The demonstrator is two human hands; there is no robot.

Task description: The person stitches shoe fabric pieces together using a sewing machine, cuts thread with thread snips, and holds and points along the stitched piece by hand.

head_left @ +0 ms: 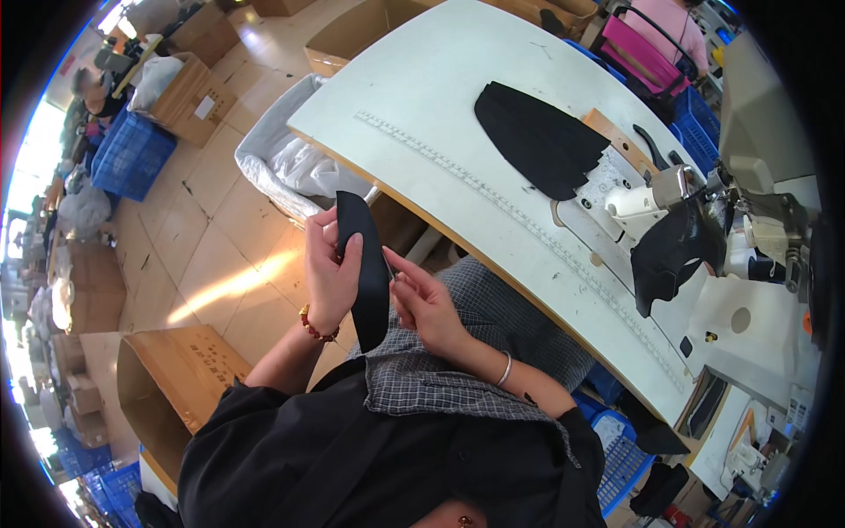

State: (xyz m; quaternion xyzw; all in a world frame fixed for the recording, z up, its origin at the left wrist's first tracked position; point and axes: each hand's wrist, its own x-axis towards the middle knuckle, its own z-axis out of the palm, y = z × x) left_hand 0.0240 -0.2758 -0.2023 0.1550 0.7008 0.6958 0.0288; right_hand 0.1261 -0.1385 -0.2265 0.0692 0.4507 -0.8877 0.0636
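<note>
My left hand (333, 268) grips a long, curved black fabric piece (374, 308) in front of my lap, thumb on its face and fingers behind. At the right edge of this piece, my right hand (427, 304) is closed in a pinch. A small thin item seems to show between its fingers, too small to name. On the white table to the right lies a fanned stack of similar black pieces (537, 136). Beside it stands a sewing machine (647, 202), with a black piece (664, 251) draped around its working end.
A ruler scale (493, 189) runs along the white table's (414, 70) near side. A lined bin (264, 141) stands against its left edge. An open cardboard box (180, 374) is at my left, a blue basket (625, 462) low at my right. A person (695, 40) sits beyond the table.
</note>
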